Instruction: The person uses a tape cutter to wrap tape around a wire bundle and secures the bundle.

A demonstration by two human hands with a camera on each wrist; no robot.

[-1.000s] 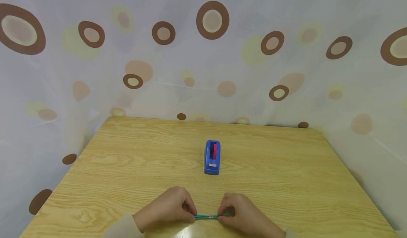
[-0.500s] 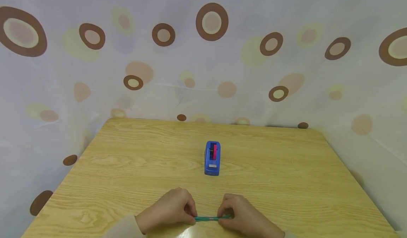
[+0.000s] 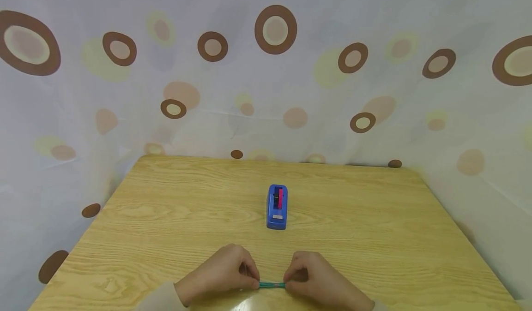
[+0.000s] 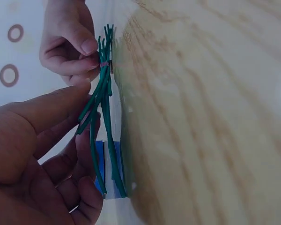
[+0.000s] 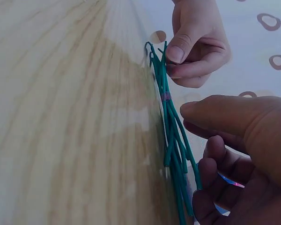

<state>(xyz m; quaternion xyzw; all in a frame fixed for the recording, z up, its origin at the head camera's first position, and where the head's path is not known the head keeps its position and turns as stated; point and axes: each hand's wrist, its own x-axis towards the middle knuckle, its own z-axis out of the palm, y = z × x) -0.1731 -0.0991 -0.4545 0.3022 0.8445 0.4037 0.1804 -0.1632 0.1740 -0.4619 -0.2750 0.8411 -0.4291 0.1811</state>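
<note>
A bundle of thin green wire-like strands (image 3: 271, 285) lies crosswise between my hands, low over the table's near side. A narrow pink band (image 5: 166, 95) wraps it, with loose ends splaying out on both sides, as in the left wrist view of the green bundle (image 4: 105, 93). My left hand (image 3: 222, 272) pinches its left part between thumb and fingers. On the other side, my right hand (image 3: 317, 278) pinches it close to the band. Beyond both hands stands a blue tape dispenser (image 3: 277, 221) with a pink roll (image 3: 280, 199), which neither hand touches.
The wood-grain table (image 3: 166, 200) reaches back to a pale hanging sheet (image 3: 232, 85) printed with brown and peach circles. The sheet also runs down both sides of the table. A bright glare spot lies near the front edge by my left hand.
My left hand has shifted slightly right along the bundle, so a shorter stretch shows between the hands. My right hand stays nearly in place. The dispenser has not moved on the table.
</note>
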